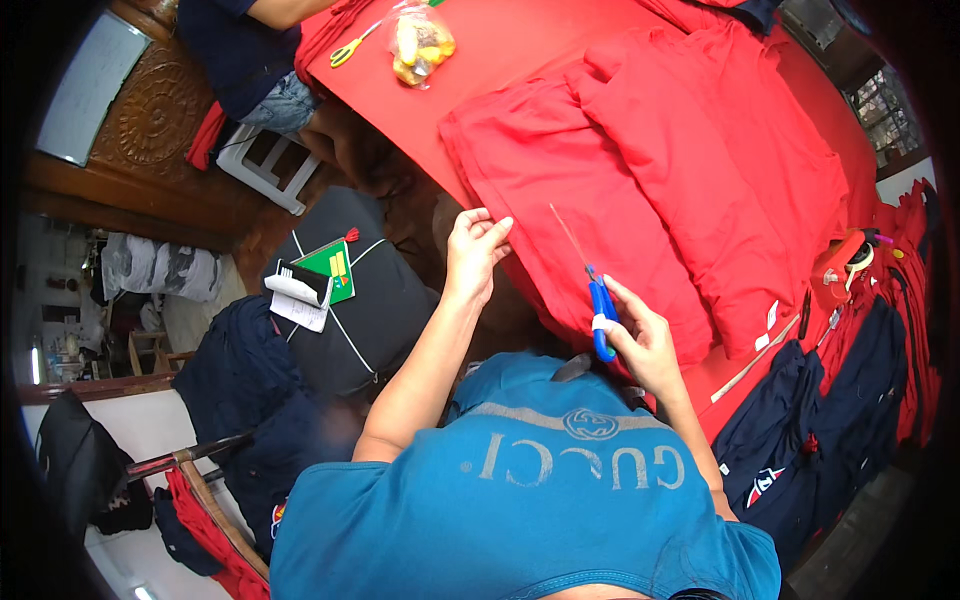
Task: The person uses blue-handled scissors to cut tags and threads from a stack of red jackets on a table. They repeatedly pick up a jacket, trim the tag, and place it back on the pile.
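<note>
Two hands work at the near edge of the stacked red garments (600,190): the left hand (473,252) pinches the cloth edge, while the right hand (640,340) grips blue-handled scissors (598,305), blades pointing away. Slack cloth could make the blades nick the fabric or stray toward the pinching fingers.

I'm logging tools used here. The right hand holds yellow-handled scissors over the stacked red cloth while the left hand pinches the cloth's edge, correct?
Not quite: in the head view the scissors in the right hand have blue handles. The yellow-handled pair lies far up the table. The left hand does pinch the red cloth edge.
</note>
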`<act>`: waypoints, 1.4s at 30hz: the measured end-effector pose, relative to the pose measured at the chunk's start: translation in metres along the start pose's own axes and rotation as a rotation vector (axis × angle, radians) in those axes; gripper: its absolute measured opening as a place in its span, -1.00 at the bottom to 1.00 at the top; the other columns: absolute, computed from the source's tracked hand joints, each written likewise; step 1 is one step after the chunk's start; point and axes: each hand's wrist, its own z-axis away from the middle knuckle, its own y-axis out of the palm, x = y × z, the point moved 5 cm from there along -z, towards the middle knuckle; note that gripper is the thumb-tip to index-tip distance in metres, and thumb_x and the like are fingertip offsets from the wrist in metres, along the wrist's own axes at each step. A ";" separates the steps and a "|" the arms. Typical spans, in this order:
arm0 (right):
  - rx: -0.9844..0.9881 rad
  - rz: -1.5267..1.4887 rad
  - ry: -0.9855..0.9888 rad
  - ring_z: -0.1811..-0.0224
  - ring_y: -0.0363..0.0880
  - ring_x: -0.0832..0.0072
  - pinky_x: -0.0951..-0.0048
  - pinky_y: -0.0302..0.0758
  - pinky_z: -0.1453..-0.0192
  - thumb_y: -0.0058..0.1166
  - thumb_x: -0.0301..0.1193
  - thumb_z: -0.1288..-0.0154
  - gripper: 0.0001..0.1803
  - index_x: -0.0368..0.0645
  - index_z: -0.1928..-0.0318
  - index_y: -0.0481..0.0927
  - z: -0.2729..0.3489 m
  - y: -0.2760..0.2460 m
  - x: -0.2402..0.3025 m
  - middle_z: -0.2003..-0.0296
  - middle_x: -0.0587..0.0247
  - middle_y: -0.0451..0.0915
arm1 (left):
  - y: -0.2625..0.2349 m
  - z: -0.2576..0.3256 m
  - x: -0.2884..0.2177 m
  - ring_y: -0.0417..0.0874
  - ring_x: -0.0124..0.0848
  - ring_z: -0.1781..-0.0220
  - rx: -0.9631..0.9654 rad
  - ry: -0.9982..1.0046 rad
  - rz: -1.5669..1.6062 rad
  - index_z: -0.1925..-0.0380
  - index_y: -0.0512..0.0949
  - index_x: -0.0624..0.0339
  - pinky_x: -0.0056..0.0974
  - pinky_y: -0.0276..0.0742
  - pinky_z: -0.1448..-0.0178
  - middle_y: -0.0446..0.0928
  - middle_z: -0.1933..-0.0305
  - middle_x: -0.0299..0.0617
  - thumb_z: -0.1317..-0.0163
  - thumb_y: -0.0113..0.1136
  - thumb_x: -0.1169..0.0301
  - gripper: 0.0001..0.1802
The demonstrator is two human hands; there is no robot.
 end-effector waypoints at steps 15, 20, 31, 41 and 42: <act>-0.028 0.646 -0.329 0.07 0.58 -0.03 0.17 0.53 -0.01 0.16 -0.40 -0.24 -0.44 -0.25 -0.24 0.37 -0.023 0.016 0.028 0.06 -0.17 0.54 | 0.035 0.021 -0.017 0.60 -0.33 -0.04 0.219 -0.064 0.279 0.02 0.49 0.30 -0.21 0.52 -0.16 0.58 0.00 -0.12 -0.27 0.09 0.59 -0.73; 0.000 0.533 -0.345 0.12 0.62 0.09 0.24 0.53 0.01 0.13 -0.43 -0.26 -0.45 -0.27 -0.26 0.38 -0.031 0.017 0.026 0.08 -0.15 0.56 | 0.038 0.026 -0.025 0.59 -0.34 -0.07 0.248 0.010 0.210 -0.07 0.46 0.34 -0.20 0.53 -0.19 0.56 -0.04 -0.08 -0.26 0.09 0.62 -0.65; 0.045 0.188 -0.081 0.29 0.59 0.49 0.42 0.55 0.10 0.04 -0.49 -0.32 -0.49 -0.25 -0.29 0.38 -0.030 0.016 0.013 0.18 0.03 0.62 | 0.039 0.028 -0.031 0.59 -0.31 -0.10 0.284 0.006 0.155 -0.15 0.40 0.32 -0.18 0.53 -0.19 0.54 -0.08 -0.07 -0.24 0.11 0.63 -0.56; 0.070 0.096 -0.038 0.45 0.52 0.61 0.54 0.53 0.34 0.06 -0.45 -0.31 -0.48 -0.25 -0.28 0.39 -0.039 0.016 0.016 0.28 0.16 0.64 | 0.043 0.036 -0.038 0.58 -0.31 -0.12 0.344 -0.024 0.070 -0.26 0.31 0.21 -0.19 0.55 -0.15 0.53 -0.10 -0.09 -0.20 0.16 0.63 -0.41; 0.076 0.071 0.010 0.45 0.52 0.61 0.54 0.53 0.34 0.06 -0.45 -0.31 -0.48 -0.24 -0.28 0.39 -0.038 0.016 0.015 0.28 0.16 0.64 | 0.043 0.036 -0.038 0.58 -0.32 -0.11 0.347 -0.021 0.070 -0.27 0.31 0.21 -0.19 0.55 -0.15 0.53 -0.10 -0.09 -0.20 0.17 0.62 -0.41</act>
